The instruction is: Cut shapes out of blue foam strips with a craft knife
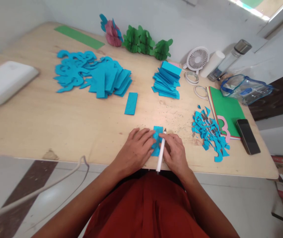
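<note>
A small blue paper rectangle [158, 129] lies at the table's front edge between my hands. My left hand [138, 147] rests flat with its fingers stretched out, their tips touching the paper's left side. From the right, my right hand [175, 150] holds a white pen [160, 155], its dark tip pointing away from me and its body slanting over the paper's right edge. Faint marks or a shape show on the paper, partly hidden by my fingers. Further up lies another blue paper piece [131, 103] with a faint curved outline.
Cut blue paper shapes [74, 69] and stacked strips [167, 81] lie further back. Blue scraps [209, 129], a green sheet [227, 105], a pink paper template [223, 127] and a phone [248, 136] are at right. A small fan [197, 59] stands near the wall; a white device [7, 81] sits left.
</note>
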`<state>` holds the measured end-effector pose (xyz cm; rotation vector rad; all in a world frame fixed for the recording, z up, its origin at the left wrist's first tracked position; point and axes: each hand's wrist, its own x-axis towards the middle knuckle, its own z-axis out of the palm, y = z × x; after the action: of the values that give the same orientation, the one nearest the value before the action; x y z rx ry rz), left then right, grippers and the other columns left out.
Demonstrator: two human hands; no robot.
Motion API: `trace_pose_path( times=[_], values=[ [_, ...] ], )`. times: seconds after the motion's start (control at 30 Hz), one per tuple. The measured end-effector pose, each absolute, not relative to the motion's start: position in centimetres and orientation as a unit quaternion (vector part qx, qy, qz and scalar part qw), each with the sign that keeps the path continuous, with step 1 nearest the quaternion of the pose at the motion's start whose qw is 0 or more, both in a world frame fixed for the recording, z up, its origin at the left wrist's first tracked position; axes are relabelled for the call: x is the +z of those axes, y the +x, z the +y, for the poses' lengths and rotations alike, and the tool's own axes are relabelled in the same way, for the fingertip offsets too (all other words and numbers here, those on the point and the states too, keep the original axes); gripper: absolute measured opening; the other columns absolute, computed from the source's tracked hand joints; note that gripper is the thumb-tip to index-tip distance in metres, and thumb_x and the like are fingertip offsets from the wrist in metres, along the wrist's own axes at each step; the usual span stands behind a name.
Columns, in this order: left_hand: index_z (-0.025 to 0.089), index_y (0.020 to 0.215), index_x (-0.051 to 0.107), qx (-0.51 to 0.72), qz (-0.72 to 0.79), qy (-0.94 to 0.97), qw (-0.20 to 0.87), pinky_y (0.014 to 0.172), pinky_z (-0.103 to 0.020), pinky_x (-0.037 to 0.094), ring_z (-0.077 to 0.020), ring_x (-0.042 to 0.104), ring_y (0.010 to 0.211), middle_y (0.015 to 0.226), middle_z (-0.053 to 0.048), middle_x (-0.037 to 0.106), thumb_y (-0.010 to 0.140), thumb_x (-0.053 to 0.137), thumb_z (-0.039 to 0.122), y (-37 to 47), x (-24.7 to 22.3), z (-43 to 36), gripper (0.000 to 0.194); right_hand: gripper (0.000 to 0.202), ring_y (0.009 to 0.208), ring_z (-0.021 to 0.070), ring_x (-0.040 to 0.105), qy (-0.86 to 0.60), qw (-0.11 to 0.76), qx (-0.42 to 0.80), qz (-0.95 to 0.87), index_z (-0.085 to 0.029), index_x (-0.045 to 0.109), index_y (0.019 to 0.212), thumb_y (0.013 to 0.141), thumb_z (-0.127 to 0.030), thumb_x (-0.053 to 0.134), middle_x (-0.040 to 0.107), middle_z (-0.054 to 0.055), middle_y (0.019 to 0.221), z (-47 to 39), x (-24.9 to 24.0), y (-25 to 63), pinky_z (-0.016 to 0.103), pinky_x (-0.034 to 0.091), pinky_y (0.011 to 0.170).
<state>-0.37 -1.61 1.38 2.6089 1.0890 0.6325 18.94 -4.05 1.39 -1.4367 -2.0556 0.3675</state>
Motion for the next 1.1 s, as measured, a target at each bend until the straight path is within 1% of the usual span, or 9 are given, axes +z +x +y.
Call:
trace_pose_path(
  times=[0.2, 0.43, 0.63, 0.8, 0.93, 1.1],
  values=[
    [0.013, 0.117, 0.061, 0.216, 0.372, 0.895, 0.117, 0.107, -0.055, 0.036, -0.0312, 0.049, 0.126, 0.136, -0.016, 0.058, 0.096, 0.039, 0.020, -0.35, 1.45, -1.63, 0.031, 0.039, 0.102, 0.0264, 0.058, -0.543, 0.295, 0.150, -0.772, -0.024, 0.058, 0.126, 0.089, -0.016, 0.049, 0.069, 0.008, 0.107, -4.07, 1.39, 19.01, 0.045, 0.047, 0.090],
    [0.012, 0.119, 0.060, 0.216, 0.374, 0.895, 0.113, 0.107, -0.054, 0.036, -0.0310, 0.049, 0.126, 0.136, -0.016, 0.058, 0.096, 0.039, 0.021, -0.39, 1.37, -1.66, 0.032, 0.039, 0.103, 0.0259, 0.058, -0.541, 0.294, 0.151, -0.773, -0.024, 0.058, 0.126, 0.089, -0.015, 0.048, 0.068, 0.008, 0.108, -4.03, 1.36, 19.08, 0.045, 0.047, 0.091],
    [0.013, 0.118, 0.060, 0.218, 0.376, 0.893, 0.114, 0.107, -0.055, 0.035, -0.0306, 0.049, 0.126, 0.135, -0.016, 0.059, 0.096, 0.039, 0.021, -0.36, 1.47, -1.63, 0.031, 0.042, 0.102, 0.0262, 0.057, -0.542, 0.295, 0.152, -0.772, -0.024, 0.059, 0.128, 0.088, -0.014, 0.048, 0.068, 0.008, 0.106, -4.07, 1.50, 18.99, 0.045, 0.047, 0.090],
    [0.015, 0.118, 0.060, 0.213, 0.377, 0.893, 0.122, 0.109, -0.055, 0.034, -0.0304, 0.048, 0.127, 0.135, -0.015, 0.059, 0.095, 0.040, 0.021, -0.36, 1.47, -1.62, 0.031, 0.041, 0.100, 0.0259, 0.058, -0.543, 0.295, 0.152, -0.772, -0.023, 0.059, 0.127, 0.088, -0.014, 0.049, 0.068, 0.008, 0.104, -4.06, 1.62, 18.88, 0.044, 0.047, 0.089],
    [0.013, 0.119, 0.059, 0.214, 0.373, 0.893, 0.133, 0.108, -0.055, 0.035, -0.0304, 0.048, 0.128, 0.136, -0.016, 0.058, 0.096, 0.038, 0.021, -0.40, 1.44, -1.60, 0.032, 0.041, 0.102, 0.0261, 0.058, -0.542, 0.299, 0.147, -0.772, -0.025, 0.058, 0.127, 0.088, -0.014, 0.049, 0.068, 0.008, 0.106, -4.14, 1.52, 19.01, 0.044, 0.048, 0.089],
    [0.013, 0.114, 0.060, 0.214, 0.371, 0.893, 0.139, 0.108, -0.054, 0.035, -0.0299, 0.047, 0.128, 0.134, -0.016, 0.059, 0.096, 0.038, 0.021, -0.45, 1.38, -1.56, 0.030, 0.041, 0.104, 0.0262, 0.058, -0.526, 0.314, 0.133, -0.779, -0.025, 0.056, 0.129, 0.089, -0.015, 0.049, 0.068, 0.008, 0.110, -4.45, 1.65, 19.13, 0.044, 0.048, 0.089]
  ],
)
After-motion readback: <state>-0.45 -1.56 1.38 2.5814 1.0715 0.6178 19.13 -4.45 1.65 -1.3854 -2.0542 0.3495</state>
